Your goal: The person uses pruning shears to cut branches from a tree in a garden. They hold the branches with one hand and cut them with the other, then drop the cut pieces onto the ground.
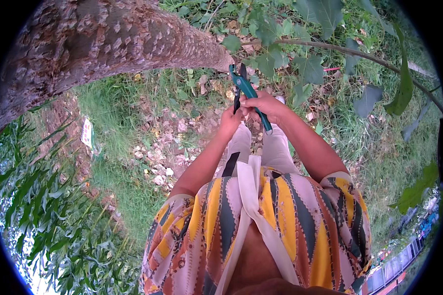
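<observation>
Green-handled pruning shears (246,87) are held out in front of me, beside the foot of a rough-barked tree trunk (133,40). The jaws of the shears look parted. My right hand (267,107) is wrapped around the green handle. Just left of it, my left hand (230,118) is at the lower end of the black part, its fingers close to those of my right hand; whether it grips that part is hard to tell.
A leafy branch (317,44) arches across the upper right. Long-leaved green plants (51,199) fill the lower left. A printed packet or sign (86,132) stands in the grass (114,110). Fallen leaves (158,158) litter the ground, and a low railing (395,265) shows at lower right.
</observation>
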A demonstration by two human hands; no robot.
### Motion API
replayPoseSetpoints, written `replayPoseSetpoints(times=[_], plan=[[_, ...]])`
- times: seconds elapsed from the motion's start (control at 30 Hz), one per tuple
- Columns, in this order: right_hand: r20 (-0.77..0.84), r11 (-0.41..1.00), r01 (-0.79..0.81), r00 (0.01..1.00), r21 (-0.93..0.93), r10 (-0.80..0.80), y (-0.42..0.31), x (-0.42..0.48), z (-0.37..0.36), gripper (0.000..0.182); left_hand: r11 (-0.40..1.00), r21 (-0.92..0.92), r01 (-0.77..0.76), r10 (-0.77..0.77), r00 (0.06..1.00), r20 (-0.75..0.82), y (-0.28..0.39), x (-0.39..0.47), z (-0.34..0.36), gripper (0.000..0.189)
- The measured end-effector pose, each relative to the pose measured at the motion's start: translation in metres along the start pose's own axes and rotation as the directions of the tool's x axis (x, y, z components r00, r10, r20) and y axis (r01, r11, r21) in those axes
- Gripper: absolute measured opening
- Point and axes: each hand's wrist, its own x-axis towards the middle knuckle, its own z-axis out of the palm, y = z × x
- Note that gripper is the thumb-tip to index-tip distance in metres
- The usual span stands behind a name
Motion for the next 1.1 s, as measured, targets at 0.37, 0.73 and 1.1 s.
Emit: replayPoseSetpoints(times=[0.37,0.73,1.1], plan=[[-0.181,0.889,0.069,0.969,-0.453,-0.168,-0.003,0.094,-0.075,0.033,0.924,0.379,-0.048,0.107,0.985,-0.137,0.078,0.030,-0.015,0.022],[-0.307,0.978,0.148,0.933,-0.149,-0.188,-0.021,0.091,-0.038,0.029,0.802,0.584,-0.125,0.318,0.917,-0.239,0.110,0.025,0.031,0.032],[-0.389,0.850,0.321,0.783,-0.417,-0.486,0.010,0.114,-0.027,0.050,0.994,-0.108,0.011,-0.033,0.979,-0.202,0.063,0.073,0.021,0.035]])
